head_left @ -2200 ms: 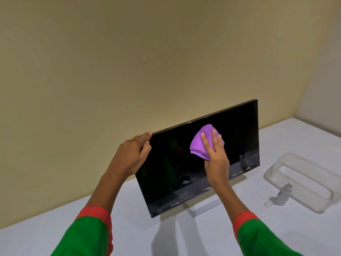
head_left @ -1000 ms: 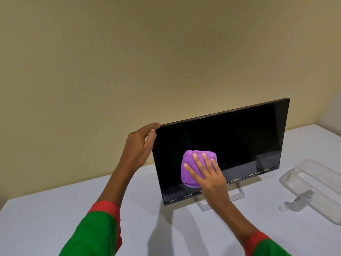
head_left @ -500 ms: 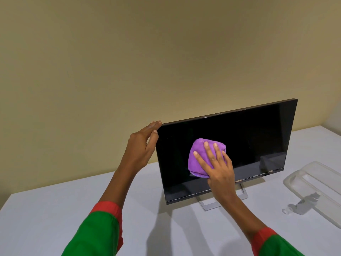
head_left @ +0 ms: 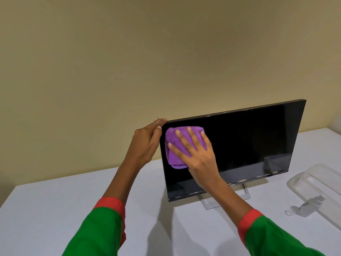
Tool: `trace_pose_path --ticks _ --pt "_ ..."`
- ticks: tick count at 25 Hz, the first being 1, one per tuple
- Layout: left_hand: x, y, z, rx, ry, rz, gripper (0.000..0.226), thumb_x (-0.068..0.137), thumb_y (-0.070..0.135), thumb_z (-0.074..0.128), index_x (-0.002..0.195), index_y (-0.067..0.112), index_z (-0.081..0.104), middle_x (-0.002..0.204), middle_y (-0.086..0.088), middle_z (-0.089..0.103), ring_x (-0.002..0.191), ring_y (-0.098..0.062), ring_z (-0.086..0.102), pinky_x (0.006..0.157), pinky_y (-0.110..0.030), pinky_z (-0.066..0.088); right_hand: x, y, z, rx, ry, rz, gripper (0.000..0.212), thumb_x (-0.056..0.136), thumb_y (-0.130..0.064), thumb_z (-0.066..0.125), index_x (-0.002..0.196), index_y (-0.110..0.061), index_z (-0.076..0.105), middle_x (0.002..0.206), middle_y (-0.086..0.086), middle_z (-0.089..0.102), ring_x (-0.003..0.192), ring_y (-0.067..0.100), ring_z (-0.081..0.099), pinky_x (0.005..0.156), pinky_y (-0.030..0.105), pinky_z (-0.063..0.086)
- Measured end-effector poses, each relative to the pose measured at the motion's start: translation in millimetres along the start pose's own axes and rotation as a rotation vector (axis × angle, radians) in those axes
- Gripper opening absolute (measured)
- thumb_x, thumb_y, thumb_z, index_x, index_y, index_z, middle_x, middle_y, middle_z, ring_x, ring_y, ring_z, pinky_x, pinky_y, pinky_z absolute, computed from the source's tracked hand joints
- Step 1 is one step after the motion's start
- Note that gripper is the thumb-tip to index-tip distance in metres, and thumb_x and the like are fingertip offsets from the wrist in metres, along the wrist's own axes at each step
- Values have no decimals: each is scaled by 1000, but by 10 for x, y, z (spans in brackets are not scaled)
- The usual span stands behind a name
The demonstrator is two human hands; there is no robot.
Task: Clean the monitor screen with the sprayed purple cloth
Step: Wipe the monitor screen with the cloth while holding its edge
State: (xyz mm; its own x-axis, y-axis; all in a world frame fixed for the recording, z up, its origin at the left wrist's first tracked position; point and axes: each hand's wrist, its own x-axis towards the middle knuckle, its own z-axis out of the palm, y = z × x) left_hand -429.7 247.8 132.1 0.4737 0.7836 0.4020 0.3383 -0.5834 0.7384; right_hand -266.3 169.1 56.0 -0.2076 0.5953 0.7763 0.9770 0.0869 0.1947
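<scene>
Right hand (head_left: 200, 159) has its fingers spread flat, pressing the purple cloth (head_left: 173, 150) onto the monitor (head_left: 249, 145) screen's upper left corner. Left hand (head_left: 147, 143) steadies that corner, fingers mostly straight along the edge. Monitor stands near the tabletop (head_left: 55, 200) back edge.

Clear tray (head_left: 313, 180) (small bottle (head_left: 304, 209) beside), white table (head_left: 46, 209)

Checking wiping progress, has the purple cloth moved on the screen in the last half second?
Yes. The purple cloth has slid up and left on the monitor and now sits by its top left corner, beside the left hand.
</scene>
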Motion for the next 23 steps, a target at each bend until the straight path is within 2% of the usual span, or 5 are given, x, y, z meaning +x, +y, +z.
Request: trace_pose_path --ticks 3,8,17,19,23 --pt "-12 -11 1 42 -2 27 43 91 27 32 126 20 56 136 1 54 130 -3 41 105 -15 28 -16 110 -77 -50 28 113 40 103 -12 29 137 -25 47 147 8 40 137 34 33 101 50 37" --pt "-77 -57 39 141 -38 79 46 92 29 29 135 23 45 144 5 43 136 -4 31 106 -15 24 -614 138 81 -75 -19 146 51 92 -10 52 140 -25 42 149 9 37 141 33 25 90 47 39" --pt "-70 -31 18 79 -10 43 43 92 28 31 130 22 51 140 3 48 133 -4 37 103 -8 24 -691 -249 304 -75 -157 -276 47 88 -20 58 133 -29 48 147 2 41 135 34 33 101 52 36" --pt "-71 -19 22 77 -6 43 42 93 27 31 129 22 52 140 2 49 132 -4 37 101 -4 22 -499 -235 237 -55 -114 -225 42 89 -20 59 129 -30 52 146 2 43 135 33 36 99 50 39" --pt "-86 15 32 100 4 43 44 92 28 30 131 21 50 141 0 47 134 -8 36 106 -17 25 -328 -94 74 -30 -28 -44 34 97 -17 49 129 -28 55 144 3 45 133 32 41 95 46 40"
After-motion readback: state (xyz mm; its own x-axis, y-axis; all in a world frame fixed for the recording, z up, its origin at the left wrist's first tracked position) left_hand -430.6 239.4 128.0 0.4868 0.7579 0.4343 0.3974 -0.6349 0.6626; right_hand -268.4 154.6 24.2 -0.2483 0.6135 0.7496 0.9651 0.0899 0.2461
